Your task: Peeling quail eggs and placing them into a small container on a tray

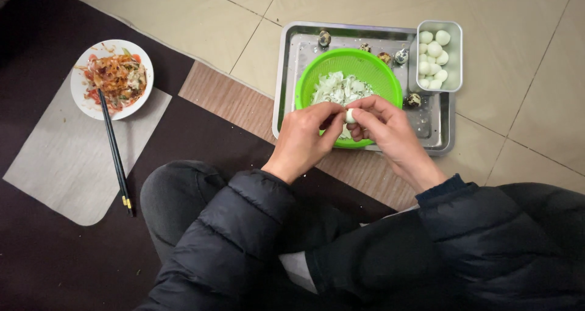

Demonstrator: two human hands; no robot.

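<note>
White and small, a peeled egg (350, 115) sits pinched between the fingertips of both hands, just above the near rim of the green colander (348, 61). Its long axis cannot be made out, as fingers cover most of it. The left hand (304, 137) closes narrowly on the egg from one side, thumb and forefinger bent, wrist angled up from a dark padded sleeve (225, 238). The right hand (387, 131) grips it from the other side, fingers curled over the top. Inside the colander lies a heap of pale shell scraps (338, 88). The colander stands on a steel tray (286, 73), which rests on a tiled floor (201, 12) partly covered by a dark mat (55, 262). Beyond the colander, a few speckled unpeeled eggs (325, 38) lie on the tray. To the colander's right, a small metal tin (456, 49) holds peeled eggs. Well to its left is a white bowl (82, 98) of food with black chopsticks (114, 155) leaning on it.
</note>
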